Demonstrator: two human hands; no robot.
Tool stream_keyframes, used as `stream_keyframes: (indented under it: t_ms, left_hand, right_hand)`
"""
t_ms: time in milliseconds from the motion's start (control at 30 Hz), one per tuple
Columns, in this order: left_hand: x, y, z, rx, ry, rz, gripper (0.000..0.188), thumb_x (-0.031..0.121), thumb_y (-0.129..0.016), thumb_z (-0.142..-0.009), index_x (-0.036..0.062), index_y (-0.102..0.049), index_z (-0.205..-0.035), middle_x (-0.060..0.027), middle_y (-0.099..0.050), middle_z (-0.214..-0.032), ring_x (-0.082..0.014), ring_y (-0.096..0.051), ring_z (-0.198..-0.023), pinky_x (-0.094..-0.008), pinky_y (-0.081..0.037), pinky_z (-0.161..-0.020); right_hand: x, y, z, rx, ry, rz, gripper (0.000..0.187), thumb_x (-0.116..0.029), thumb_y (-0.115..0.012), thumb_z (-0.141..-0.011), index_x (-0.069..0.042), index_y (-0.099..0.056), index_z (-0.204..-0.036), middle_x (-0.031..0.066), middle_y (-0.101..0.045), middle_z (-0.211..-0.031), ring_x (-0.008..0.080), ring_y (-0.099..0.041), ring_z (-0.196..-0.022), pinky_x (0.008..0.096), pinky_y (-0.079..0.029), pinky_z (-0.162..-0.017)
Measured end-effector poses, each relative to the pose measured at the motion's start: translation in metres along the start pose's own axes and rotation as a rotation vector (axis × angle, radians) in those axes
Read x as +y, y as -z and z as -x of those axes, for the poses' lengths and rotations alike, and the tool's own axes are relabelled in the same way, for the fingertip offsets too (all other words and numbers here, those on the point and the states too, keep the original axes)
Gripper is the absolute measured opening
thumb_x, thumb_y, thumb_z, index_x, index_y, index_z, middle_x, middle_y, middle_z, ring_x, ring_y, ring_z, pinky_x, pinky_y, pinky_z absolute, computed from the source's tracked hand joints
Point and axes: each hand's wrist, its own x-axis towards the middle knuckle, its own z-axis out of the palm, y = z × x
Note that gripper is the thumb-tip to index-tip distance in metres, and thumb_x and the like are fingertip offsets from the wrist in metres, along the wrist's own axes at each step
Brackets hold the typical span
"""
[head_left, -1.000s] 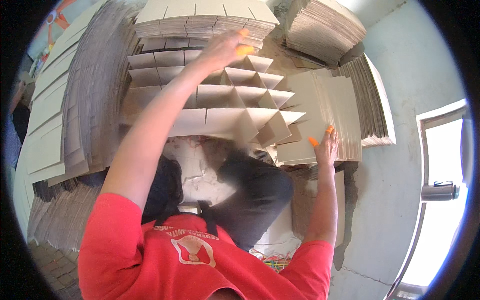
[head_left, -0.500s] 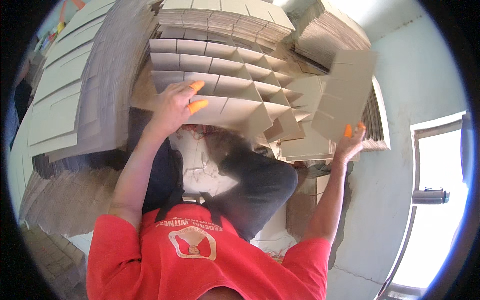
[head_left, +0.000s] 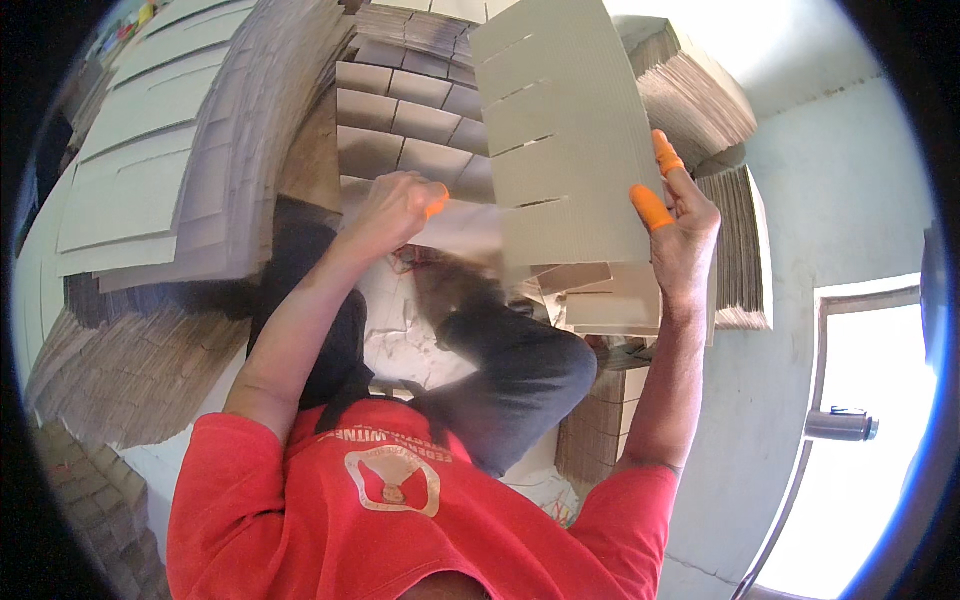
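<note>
My right hand (head_left: 682, 225) grips a slotted cardboard strip (head_left: 565, 140) by its right edge, orange covers on thumb and finger. The strip stands tall, with a row of short slits along its left side. Behind it is a partly assembled cardboard divider grid (head_left: 430, 120) of several parallel strips; the raised piece hides the grid's right part and its cross pieces. My left hand (head_left: 398, 208) is closed at the grid's nearest strip (head_left: 465, 225), and an orange cover shows on one digit. Its other fingertips are hidden.
Tall stacks of slotted cardboard sheets (head_left: 130, 180) rise at the left. More stacks stand at the back right (head_left: 690, 90) and beside the wall (head_left: 740, 250). Loose cardboard pieces (head_left: 615, 300) lie right of my knee (head_left: 530, 380). A metal flask-like cylinder (head_left: 840, 425) is by the bright opening.
My right hand has brought the slotted strip left and up, in front of the grid's right part. My left hand's spread fingers have closed at the nearest strip. The view has shifted slightly.
</note>
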Motion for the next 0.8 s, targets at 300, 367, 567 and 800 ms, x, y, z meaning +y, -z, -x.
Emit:
stream_keyframes:
  t_ms: [300, 367, 567, 800]
  left_hand:
    - [0.003, 0.001, -0.005, 0.0, 0.033, -0.021, 0.006, 0.003, -0.056, -0.075, 0.0037, -0.062, -0.075, -0.0211, -0.06, -0.066, -0.0409, -0.062, -0.065, -0.0504, -0.048, -0.06]
    - [0.0, 0.0, -0.006, 0.025, 0.012, 0.008, 0.006, 0.003, -0.056, -0.075, 0.0037, -0.062, -0.075, -0.0223, -0.059, -0.065, -0.0423, -0.062, -0.064, -0.0513, -0.048, -0.058]
    - [-0.003, 0.0, -0.009, -0.039, 0.053, -0.014, 0.009, 0.005, -0.058, -0.078, 0.0038, -0.066, -0.081, -0.0218, -0.063, -0.071, -0.0395, -0.065, -0.071, -0.0493, -0.051, -0.063]
    - [-0.007, -0.004, -0.012, -0.109, 0.083, -0.04, 0.012, 0.005, -0.059, -0.079, 0.0046, -0.069, -0.086, -0.02, -0.067, -0.077, -0.0381, -0.067, -0.076, -0.0489, -0.053, -0.067]
  right_hand:
    - [0.0, -0.035, -0.017, -0.123, 0.012, 0.005, 0.057, 0.011, -0.068, -0.083, 0.001, -0.053, -0.138, 0.0141, -0.06, -0.129, 0.0127, -0.059, -0.107, 0.0289, -0.05, -0.092]
    - [-0.004, -0.037, -0.022, -0.184, 0.001, -0.04, 0.057, 0.011, -0.066, -0.084, 0.003, -0.051, -0.139, 0.0173, -0.054, -0.141, 0.0165, -0.058, -0.12, 0.0321, -0.049, -0.101]
    - [0.005, -0.062, -0.038, -0.342, 0.036, -0.002, 0.054, 0.011, -0.065, -0.085, 0.005, -0.051, -0.137, 0.021, -0.056, -0.137, 0.019, -0.056, -0.124, 0.0322, -0.048, -0.102]
    - [0.004, -0.103, -0.012, -0.52, 0.006, 0.065, 0.069, 0.006, -0.063, -0.086, -0.002, -0.035, -0.148, 0.0175, -0.069, -0.097, 0.0185, -0.064, -0.063, 0.0305, -0.053, -0.055]
